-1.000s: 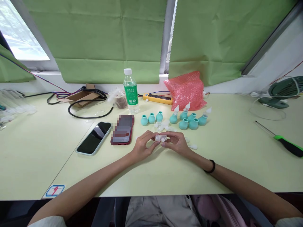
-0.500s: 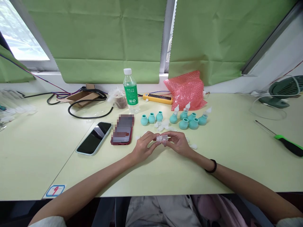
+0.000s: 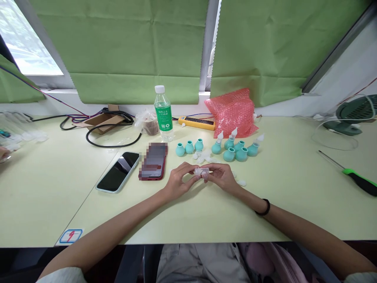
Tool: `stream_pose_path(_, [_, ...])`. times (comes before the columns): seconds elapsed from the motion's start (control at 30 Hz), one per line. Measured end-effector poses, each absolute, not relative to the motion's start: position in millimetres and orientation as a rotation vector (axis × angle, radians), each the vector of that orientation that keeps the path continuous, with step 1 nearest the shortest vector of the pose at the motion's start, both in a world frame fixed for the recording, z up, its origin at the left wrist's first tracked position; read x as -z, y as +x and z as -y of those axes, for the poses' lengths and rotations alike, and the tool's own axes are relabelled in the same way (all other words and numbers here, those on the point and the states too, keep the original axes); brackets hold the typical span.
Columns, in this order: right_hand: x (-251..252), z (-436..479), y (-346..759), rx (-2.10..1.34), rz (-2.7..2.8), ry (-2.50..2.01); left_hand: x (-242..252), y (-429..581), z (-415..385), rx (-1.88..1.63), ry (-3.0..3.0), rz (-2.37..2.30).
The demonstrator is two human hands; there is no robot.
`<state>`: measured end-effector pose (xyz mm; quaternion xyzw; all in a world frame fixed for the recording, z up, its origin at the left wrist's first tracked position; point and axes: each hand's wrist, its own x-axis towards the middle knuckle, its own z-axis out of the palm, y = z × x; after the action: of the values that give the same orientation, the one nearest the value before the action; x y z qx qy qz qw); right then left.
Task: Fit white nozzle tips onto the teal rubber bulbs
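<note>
Left hand is pinching the left end of the clear plastic piece, fingers narrowed on it. Piece is lying with its long axis left to right, just above mid-worktop, on the front-edge side of the teal bulbs. Right hand is gripping its right end, equally near. Against the earlier frames, both hands are keeping the same pinch and place.

Pale green desk under the left hand; far ahead of it, green paper blinds cover daylit windows.
</note>
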<state>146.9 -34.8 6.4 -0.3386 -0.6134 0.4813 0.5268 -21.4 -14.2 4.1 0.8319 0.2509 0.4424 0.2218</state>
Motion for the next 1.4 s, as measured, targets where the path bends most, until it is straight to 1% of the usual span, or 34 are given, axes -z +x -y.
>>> stream_pose_path(0.07, [-12.2,36.5,147.3,-1.132,1.455,-0.826,-12.1,-25.2,9.0,-1.216,2.358,-0.695])
stream_pose_path(0.13, [-17.4,37.7,148.2,-1.102,1.431,-0.847,-22.3,-29.6,-0.9,-1.219,2.419,-0.790])
stream_pose_path(0.23, [-19.5,37.0,150.8,-1.095,1.401,-0.874,-34.3,-34.2,-23.2,-1.216,2.573,-1.253])
stream_pose_path(0.33, [-13.5,33.3,155.3,-1.138,1.360,-0.894,-35.8,-34.0,-46.4,-0.960,2.709,-1.712])
stream_pose_path(0.4, [-8.2,30.8,159.4,-1.166,1.325,-0.891,-32.3,-31.8,-57.9,-0.721,2.760,-1.812])
stream_pose_path(0.47, [-4.8,29.5,163.6,-1.201,1.290,-0.879,-28.4,-29.5,-64.4,-0.555,2.788,-1.784])
stream_pose_path(0.53, [-4.6,29.8,167.4,-1.244,1.271,-0.877,-26.3,-28.5,-64.5,-0.533,2.788,-1.695])
stream_pose_path(0.63, [-9.2,33.3,170.6,-1.254,1.299,-0.886,-25.9,-29.6,-50.2,-0.783,2.740,-1.466])
stream_pose_path(0.7, [-13.9,37.0,170.6,-1.214,1.342,-0.891,-25.5,-30.6,-31.8,-0.959,2.667,-1.206])
stream_pose_path(0.73, [-16.3,39.1,170.0,-1.186,1.361,-0.895,-25.1,-30.7,-21.3,-1.001,2.611,-1.089])
stream_pose_path(0.8, [-20.0,43.2,168.1,-1.120,1.388,-0.916,-24.1,-29.9,-0.8,-0.963,2.544,-0.934])
stream_pose_path(0.9, [-21.6,48.3,164.6,-1.029,1.406,-0.972,-24.4,-27.9,19.4,-0.985,2.465,-0.910])
stream_pose_path(1.03, [-18.5,51.2,161.1,-0.980,1.381,-1.046,-26.0,-27.8,24.5,-0.998,2.387,-0.908])
stream_pose_path(1.3, [-14.2,51.9,158.0,-1.117,1.514,-1.019,-25.9,-29.7,26.2,-0.885,2.151,-0.862])
stream_pose_path(1.37, [-11.5,52.6,159.0,-1.030,1.633,-0.998,-26.6,-30.3,25.7,-0.804,2.067,-0.872])
stream_pose_path(1.4, [-9.6,52.7,159.8,-0.929,1.714,-0.991,-26.6,-30.6,24.8,-0.749,2.015,-0.872])
